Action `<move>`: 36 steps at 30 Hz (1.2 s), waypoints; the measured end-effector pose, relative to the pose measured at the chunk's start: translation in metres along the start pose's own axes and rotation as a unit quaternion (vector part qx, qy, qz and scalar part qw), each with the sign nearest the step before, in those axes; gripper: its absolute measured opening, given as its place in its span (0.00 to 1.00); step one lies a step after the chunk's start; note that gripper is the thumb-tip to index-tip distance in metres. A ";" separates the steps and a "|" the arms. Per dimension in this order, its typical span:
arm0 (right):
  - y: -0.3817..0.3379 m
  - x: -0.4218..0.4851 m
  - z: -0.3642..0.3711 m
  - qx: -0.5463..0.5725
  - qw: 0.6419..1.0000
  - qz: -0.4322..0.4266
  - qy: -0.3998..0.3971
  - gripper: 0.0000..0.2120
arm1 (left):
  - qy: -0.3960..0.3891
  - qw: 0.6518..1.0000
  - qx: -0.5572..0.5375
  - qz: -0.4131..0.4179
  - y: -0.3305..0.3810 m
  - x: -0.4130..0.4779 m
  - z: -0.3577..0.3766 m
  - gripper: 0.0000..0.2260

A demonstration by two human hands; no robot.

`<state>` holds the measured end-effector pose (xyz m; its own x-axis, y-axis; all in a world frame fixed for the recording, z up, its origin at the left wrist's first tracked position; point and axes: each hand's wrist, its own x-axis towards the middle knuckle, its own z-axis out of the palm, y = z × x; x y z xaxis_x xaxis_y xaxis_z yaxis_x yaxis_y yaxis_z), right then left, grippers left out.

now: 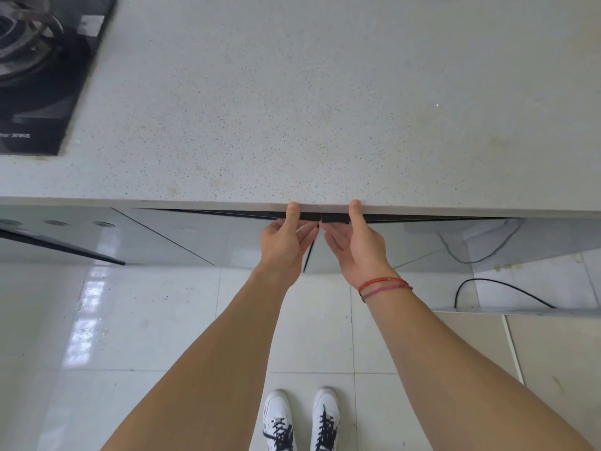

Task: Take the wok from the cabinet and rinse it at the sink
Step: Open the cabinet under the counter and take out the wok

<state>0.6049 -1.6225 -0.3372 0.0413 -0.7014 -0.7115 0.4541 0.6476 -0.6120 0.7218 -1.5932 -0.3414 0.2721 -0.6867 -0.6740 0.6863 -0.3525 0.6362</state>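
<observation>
Opening stage: my left grip (281, 242) and right grip (354, 247) pinch the top edges of the cabinet doors (208, 237) below the worktop (325, 109) — doors barely ajar, wok out of sight, presumably inside, rinse not yet begun.

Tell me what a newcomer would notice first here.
At mid-frame, the left grip and right grip pinch the top edges of the cabinet doors under the speckled counter. A black stove sits top left; white shoes stand at the bottom.
</observation>
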 end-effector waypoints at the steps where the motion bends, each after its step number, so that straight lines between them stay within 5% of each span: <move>1: 0.000 -0.002 -0.001 -0.002 1.000 0.002 0.004 0.20 | 0.006 1.000 0.002 -0.002 -0.001 -0.002 -0.001 0.16; 15: 0.027 -0.047 -0.036 -0.068 0.996 0.005 0.051 0.05 | 0.073 0.992 0.096 -0.030 -0.024 -0.057 -0.041 0.08; 28: 0.051 -0.102 -0.102 -0.176 0.980 -0.021 0.088 0.06 | 0.129 0.975 0.175 -0.037 -0.038 -0.123 -0.098 0.07; 36: 0.053 -0.125 -0.139 -0.354 0.924 -0.050 0.136 0.09 | 0.156 0.958 0.239 -0.028 -0.039 -0.156 -0.145 0.06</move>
<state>0.5003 -1.4589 -0.3291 -0.2388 -0.7291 -0.6414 -0.2560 0.6844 -0.6827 0.7501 -1.3804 -0.3155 0.4831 -0.4607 -0.7446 0.3389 -0.6857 0.6442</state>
